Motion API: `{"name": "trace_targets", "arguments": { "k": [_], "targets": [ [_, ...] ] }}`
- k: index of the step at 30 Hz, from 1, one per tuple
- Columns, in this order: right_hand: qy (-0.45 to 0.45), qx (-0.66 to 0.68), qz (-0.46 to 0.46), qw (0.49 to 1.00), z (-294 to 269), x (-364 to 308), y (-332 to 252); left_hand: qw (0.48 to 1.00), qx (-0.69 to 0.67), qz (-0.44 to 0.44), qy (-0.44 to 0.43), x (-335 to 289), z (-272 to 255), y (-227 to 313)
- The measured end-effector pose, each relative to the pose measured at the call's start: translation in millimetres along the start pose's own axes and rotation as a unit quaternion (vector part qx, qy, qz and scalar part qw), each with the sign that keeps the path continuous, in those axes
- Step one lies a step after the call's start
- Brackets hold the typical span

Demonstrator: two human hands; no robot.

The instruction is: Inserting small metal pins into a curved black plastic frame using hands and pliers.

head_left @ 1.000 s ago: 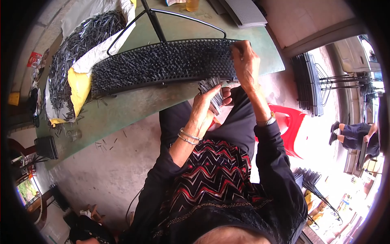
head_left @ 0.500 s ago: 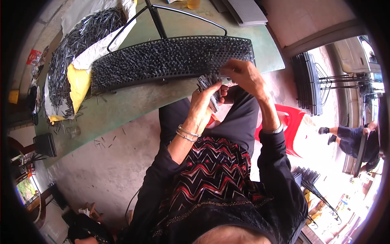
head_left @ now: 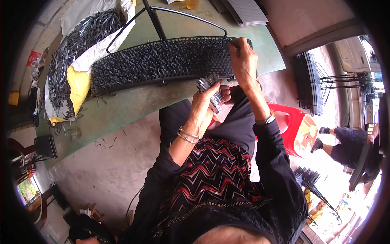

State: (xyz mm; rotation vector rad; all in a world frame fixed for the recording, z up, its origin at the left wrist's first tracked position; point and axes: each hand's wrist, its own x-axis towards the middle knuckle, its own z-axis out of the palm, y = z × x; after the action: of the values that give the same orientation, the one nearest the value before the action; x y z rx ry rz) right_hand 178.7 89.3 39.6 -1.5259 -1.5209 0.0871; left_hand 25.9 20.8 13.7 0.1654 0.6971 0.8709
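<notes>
A long curved black panel full of holes (head_left: 162, 60) lies on the table, with dark strips poking out of most of its holes. Toward its right end the holes look barer. My left hand (head_left: 205, 99), just below the panel's near edge, is closed around a bundle of thin dark strips (head_left: 214, 91). At the panel's right end is my right hand (head_left: 244, 61), fingers pinched together against the holes; whatever sits between the fingertips is hidden. A black handle pole with a wire brace (head_left: 156, 20) runs from the panel's far edge.
An open white and yellow sack (head_left: 79, 83) heaped with dark strips stands at the left of the green table (head_left: 115, 110). Grey perforated sheets (head_left: 245, 12) lie at the far right. A red plastic stool (head_left: 298, 136) is right of my legs, with another person (head_left: 349, 150) beyond.
My right hand has gone from beside the bundle up and away to the panel's right end. The left hand stays with its bundle. The other person at the right has shifted.
</notes>
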Motion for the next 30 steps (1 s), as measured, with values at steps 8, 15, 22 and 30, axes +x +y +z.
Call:
{"name": "trace_targets", "arguments": {
  "k": [8, 15, 22, 30],
  "targets": [
    [-0.065, -0.117, -0.006, 0.991, 7.0, -0.5, -6.7, 0.998, 0.051, 0.019, 0.025, -4.2, 0.7, 4.1],
    [-0.110, -0.164, 0.002, 0.980, 1.2, 10.2, -5.2, 0.998, 0.060, 0.008, 0.012, -8.7, 4.6, 5.8],
    [-0.112, -0.157, -0.027, 0.981, -3.8, 3.9, 5.6, 0.996, 0.079, 0.007, 0.040, -13.0, 7.1, 4.6],
    [-0.345, 0.092, 0.142, 0.923, -47.4, -25.4, -20.6, 0.995, 0.092, 0.006, 0.044, -11.5, 2.9, 3.3]
  ]
}}
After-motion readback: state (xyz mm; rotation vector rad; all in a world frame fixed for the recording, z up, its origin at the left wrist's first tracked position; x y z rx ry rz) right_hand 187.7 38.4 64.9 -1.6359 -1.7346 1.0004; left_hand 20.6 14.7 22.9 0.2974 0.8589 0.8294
